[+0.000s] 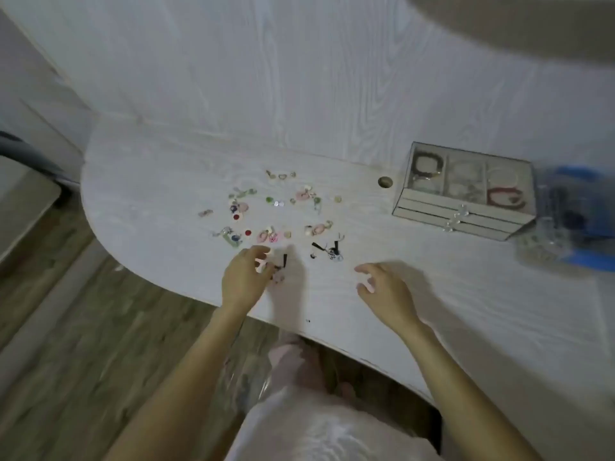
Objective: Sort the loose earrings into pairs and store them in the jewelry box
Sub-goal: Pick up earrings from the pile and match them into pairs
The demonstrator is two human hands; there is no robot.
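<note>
White wood-grain panelling backs a pale tabletop (159, 181) with the same grain and a rounded edge; brown plank flooring shows beyond it at 8 o'clock.

Sorting looks barely begun. The earrings (266, 211) lie scattered loose across the middle of the tabletop, well apart from the box (462, 211), which sits at 3 o'clock from them with both drawers closed. None of the scatter appears stored yet.

The left hand (244, 277) is at the 6 o'clock edge of the scatter, its fingers curled and pinching a small piece with a black strip (284, 261) hanging from it. Blur hides the exact grip. Two more black-strip pieces (327, 251) lie just to its 3 o'clock, likely the match. The right hand (382, 287) hovers nearby, fingers loosely curled and apart, holding nothing.

My reading: a first pair is being picked out. The next move calls for bringing the held piece beside its twin, then a drawer must be pulled open by its knobs (456, 219) before anything goes in.

The earrings are tiny: pink rounded shapes, flat red and green discs, pale green beads, thin metal hooks. They will likely need fingertip pinches and could slide on the smooth surface. The box has a clear lid over three padded compartments holding bracelets, cream fronts and faceted clear knobs.
</note>
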